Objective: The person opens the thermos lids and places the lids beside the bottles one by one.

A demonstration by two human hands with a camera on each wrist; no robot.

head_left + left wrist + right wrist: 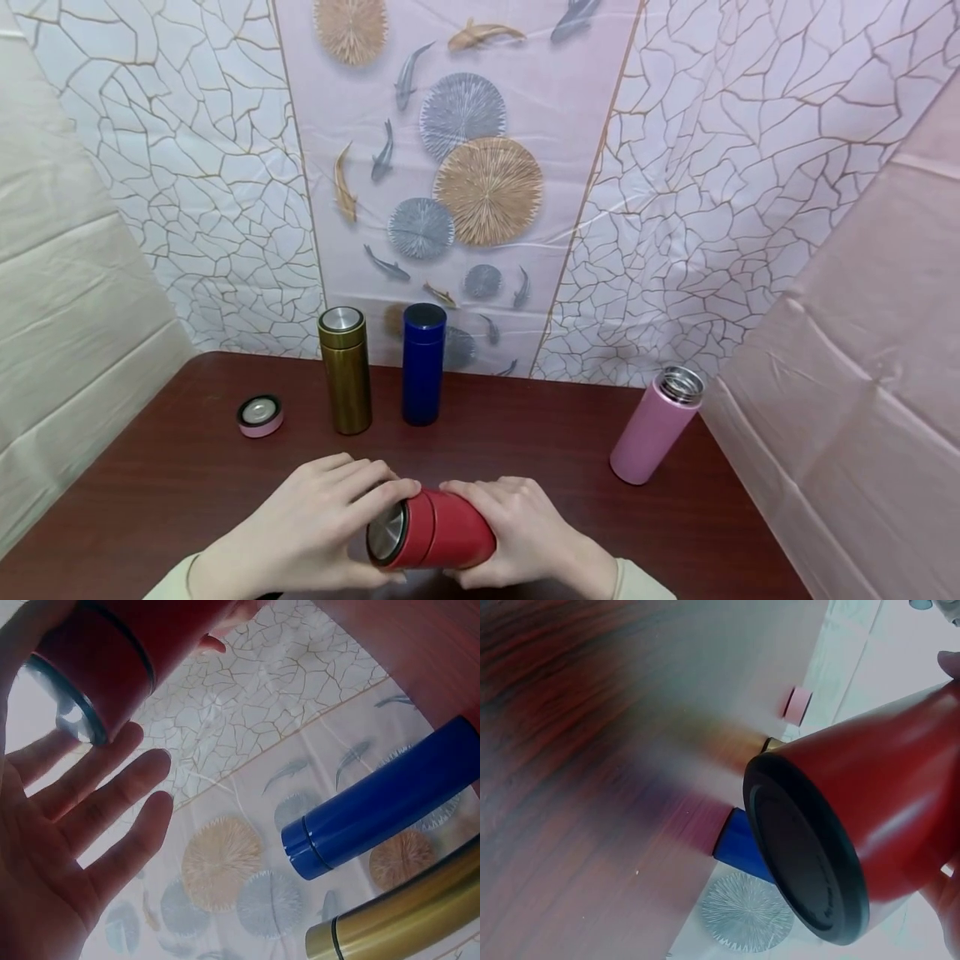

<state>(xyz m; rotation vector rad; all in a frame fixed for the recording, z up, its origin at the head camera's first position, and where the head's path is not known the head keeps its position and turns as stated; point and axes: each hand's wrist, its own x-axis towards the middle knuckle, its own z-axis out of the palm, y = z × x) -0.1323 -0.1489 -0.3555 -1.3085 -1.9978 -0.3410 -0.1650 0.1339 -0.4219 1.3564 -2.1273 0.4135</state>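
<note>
Table (540, 433); red flask (456, 530) within right grip (529, 533), seemingly also left grip (318, 518).

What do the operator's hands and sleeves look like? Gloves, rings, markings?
Left hand and right hand are both bare, no gloves. No rings or markings visible on the fingers. Pale, cream-to-greenish sleeves, left cuff and right cuff, end around the wrists and look plain. No cables visible on either hand.
</note>
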